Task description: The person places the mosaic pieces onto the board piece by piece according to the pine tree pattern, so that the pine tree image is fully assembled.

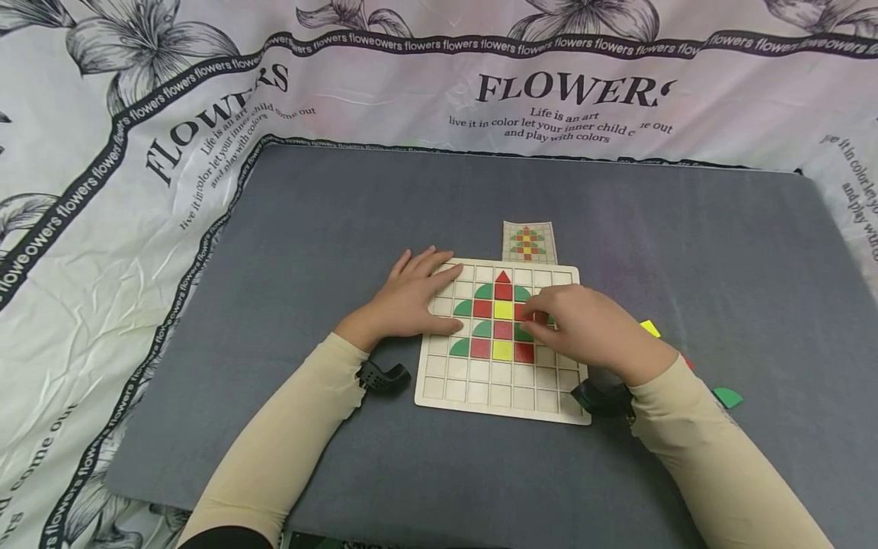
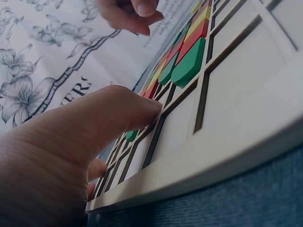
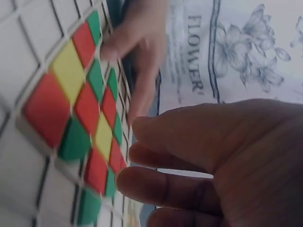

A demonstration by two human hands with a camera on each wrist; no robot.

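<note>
A pale wooden grid board (image 1: 453,389) lies on the grey table, with red and yellow squares, green quarter-round tiles and a red triangle (image 1: 504,278) set in a tree shape. My left hand (image 1: 411,297) rests spread across the board's left side, its thumb (image 2: 137,109) touching the grid. Over the right half of the pattern is my right hand (image 1: 583,324), its fingertips close to the green and red tiles there. In the right wrist view, no tile shows between its thumb (image 3: 165,135) and relaxed fingers. That hand hides some right-side tiles in the head view.
Behind the board lies a small card (image 1: 528,248) printed with a similar tree pattern. Loose tiles lie to the right, partly behind the right arm: a yellow one (image 1: 650,329), a red one (image 1: 688,363) and a green quarter-round (image 1: 727,397). A flower-printed cloth (image 1: 384,91) surrounds the table.
</note>
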